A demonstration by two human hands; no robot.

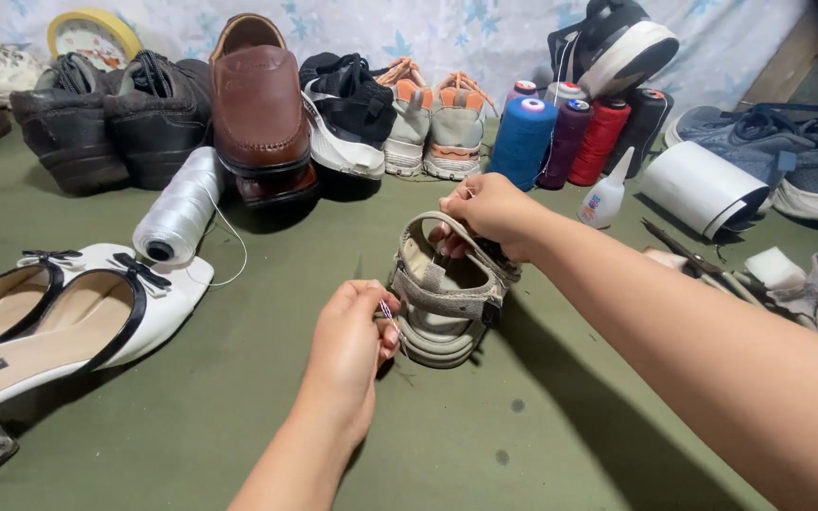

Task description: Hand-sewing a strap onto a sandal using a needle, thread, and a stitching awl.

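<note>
- Grey sandal (447, 308) sits on the green desk (239, 426), between both hands.
- Left hand (352, 345) pinches a needle (388, 312) beside the sole.
- Right hand (489, 210), reaching across, grips the heel strap (442, 223).

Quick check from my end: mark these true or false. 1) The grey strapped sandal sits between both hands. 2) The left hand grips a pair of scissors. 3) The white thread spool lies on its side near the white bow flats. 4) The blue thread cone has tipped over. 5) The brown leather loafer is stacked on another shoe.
1) True: the grey strapped sandal sits between the left hand and the right hand.
2) False: its fingers pinch a small thin tool, like a needle.
3) True: the white thread spool lies by the white bow flats.
4) False: the blue thread cone stands upright.
5) True: the brown leather loafer rests on its mate.
</note>
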